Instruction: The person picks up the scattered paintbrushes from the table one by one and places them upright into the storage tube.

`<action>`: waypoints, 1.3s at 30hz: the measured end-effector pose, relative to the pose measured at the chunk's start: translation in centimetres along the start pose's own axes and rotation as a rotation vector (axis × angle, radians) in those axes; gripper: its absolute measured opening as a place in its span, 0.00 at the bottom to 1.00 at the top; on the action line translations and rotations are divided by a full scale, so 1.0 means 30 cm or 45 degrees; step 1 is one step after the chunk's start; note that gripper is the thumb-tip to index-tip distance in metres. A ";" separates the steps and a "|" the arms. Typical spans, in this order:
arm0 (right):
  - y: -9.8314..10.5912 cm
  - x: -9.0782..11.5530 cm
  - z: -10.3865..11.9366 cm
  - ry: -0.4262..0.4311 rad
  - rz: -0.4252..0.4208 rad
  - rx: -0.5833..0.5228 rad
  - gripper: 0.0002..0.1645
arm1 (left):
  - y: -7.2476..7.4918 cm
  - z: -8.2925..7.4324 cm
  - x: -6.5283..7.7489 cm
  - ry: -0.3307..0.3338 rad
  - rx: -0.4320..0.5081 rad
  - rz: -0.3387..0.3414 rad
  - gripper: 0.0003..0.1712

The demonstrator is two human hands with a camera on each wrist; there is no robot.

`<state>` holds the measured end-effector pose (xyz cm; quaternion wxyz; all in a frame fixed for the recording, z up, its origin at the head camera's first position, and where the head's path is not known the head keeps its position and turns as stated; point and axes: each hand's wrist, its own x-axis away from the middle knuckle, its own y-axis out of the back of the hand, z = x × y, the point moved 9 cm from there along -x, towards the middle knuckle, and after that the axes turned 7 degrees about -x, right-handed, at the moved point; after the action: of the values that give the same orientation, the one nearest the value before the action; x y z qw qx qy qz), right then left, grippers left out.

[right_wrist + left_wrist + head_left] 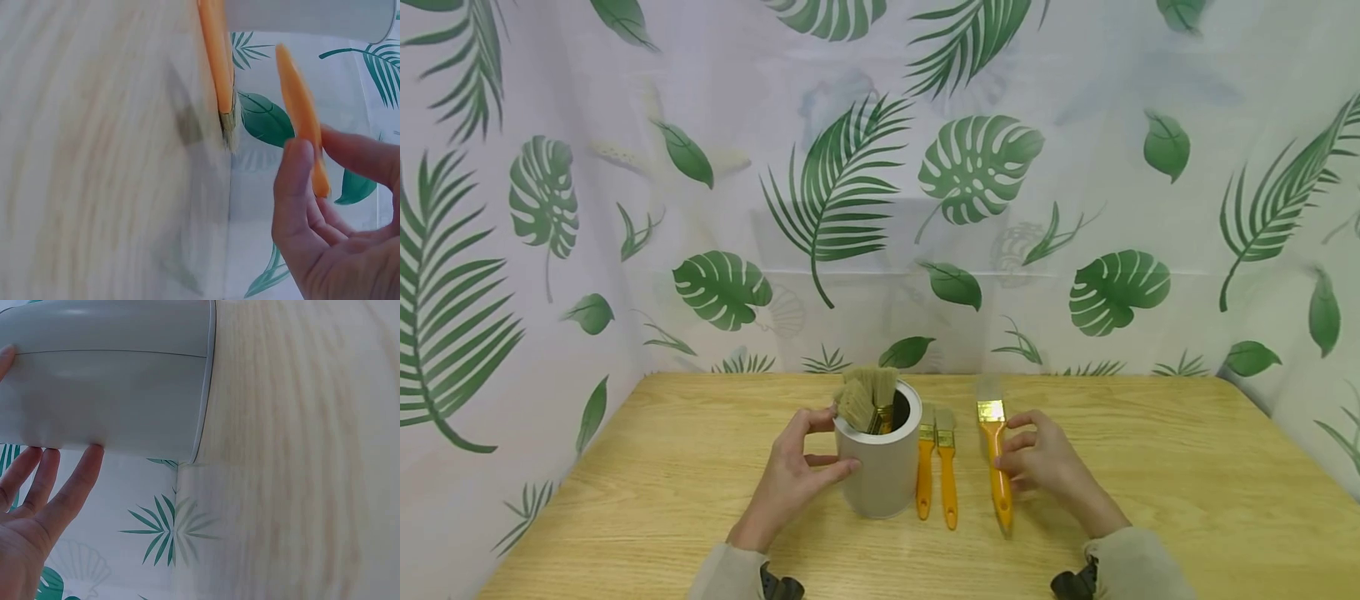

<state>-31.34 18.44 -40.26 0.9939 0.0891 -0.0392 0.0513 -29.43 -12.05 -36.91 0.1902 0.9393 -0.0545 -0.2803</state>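
A light grey can (pixel 882 479) stands upright on the table, with several pale-bristled paintbrushes (pixel 867 392) poking out of its top. My left hand (pixel 793 471) holds the can by its left side, the thumb near the front and the fingers along the far side; the left wrist view shows the fingertips at the can wall (pixel 106 403). Right of the can, my right hand (pixel 1051 468) pinches a paintbrush by its orange handle (pixel 999 479), bristles pointing away from me. In the right wrist view that handle (pixel 299 103) sits between thumb and fingers, raised off the table.
Two smaller orange-handled paintbrushes (pixel 948 483) lie side by side on the wooden table (pixel 670 500), close against the can's right side. A white cloth (pixel 880 225) with green leaf prints hangs behind the table and along its sides.
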 end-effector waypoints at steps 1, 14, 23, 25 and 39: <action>0.004 -0.002 0.003 0.004 -0.023 -0.010 0.35 | -0.001 0.000 -0.001 -0.001 0.001 0.002 0.31; 0.032 -0.016 0.060 0.080 -0.191 -0.183 0.36 | 0.001 0.003 0.000 0.031 0.007 0.006 0.31; 0.033 -0.020 0.102 0.112 -0.288 -0.335 0.37 | 0.001 0.001 -0.001 0.031 -0.007 0.000 0.31; 0.033 -0.020 0.113 0.118 -0.310 -0.353 0.37 | 0.002 0.000 0.000 0.033 -0.007 -0.003 0.31; -0.016 -0.012 0.226 0.246 -0.365 -0.619 0.30 | 0.002 0.008 0.004 0.034 -0.002 -0.002 0.31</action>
<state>-32.11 16.71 -33.73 0.9823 -0.1523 0.0576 -0.0923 -29.47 -12.19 -37.14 0.1913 0.9429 -0.0509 -0.2680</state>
